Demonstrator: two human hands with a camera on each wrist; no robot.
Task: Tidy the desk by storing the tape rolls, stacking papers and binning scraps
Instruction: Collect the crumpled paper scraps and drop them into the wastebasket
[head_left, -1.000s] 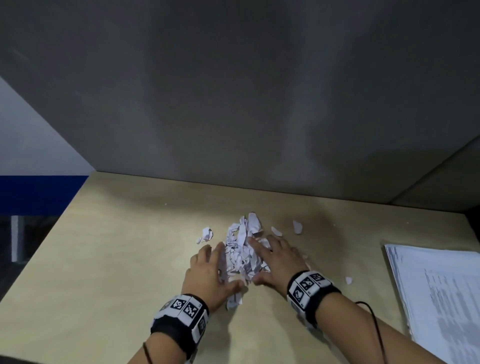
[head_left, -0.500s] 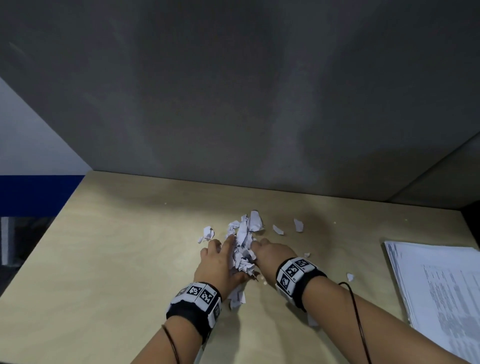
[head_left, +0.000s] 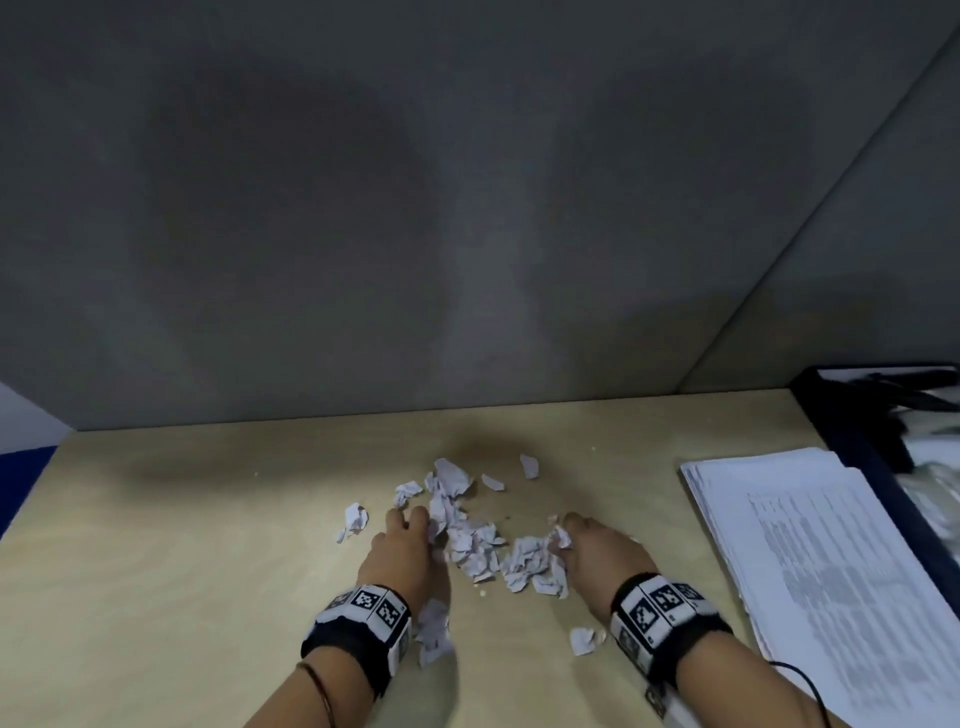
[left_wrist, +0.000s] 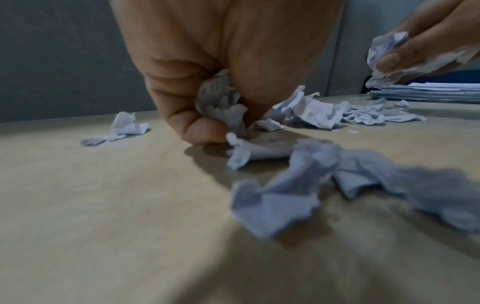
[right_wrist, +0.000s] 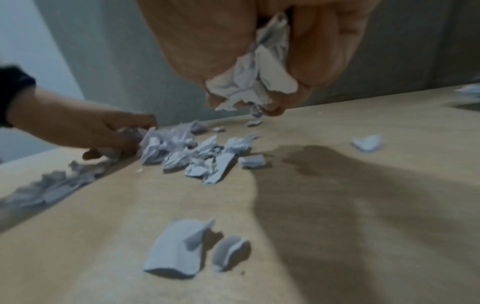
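White paper scraps (head_left: 470, 540) lie in a loose heap on the wooden desk (head_left: 182, 571). My left hand (head_left: 402, 545) rests at the heap's left side and grips a wad of scraps (left_wrist: 221, 102) in curled fingers. My right hand (head_left: 587, 545), lifted a little off the desk, grips another wad of scraps (right_wrist: 255, 78). More scraps trail under my left wrist (head_left: 431, 631) and lie beside my right wrist (head_left: 582, 639). A stack of printed papers (head_left: 831, 561) lies at the right.
Grey partition walls (head_left: 467, 208) close the desk at the back and right. A dark tray (head_left: 883, 415) with bagged things sits at the far right beyond the papers. Single scraps lie left of the heap (head_left: 356, 517) and behind it (head_left: 529, 464).
My hands were pressed together around the heap; now they have parted, each holding a wad. The right hand has moved right and lifted. The heap is spread wider.
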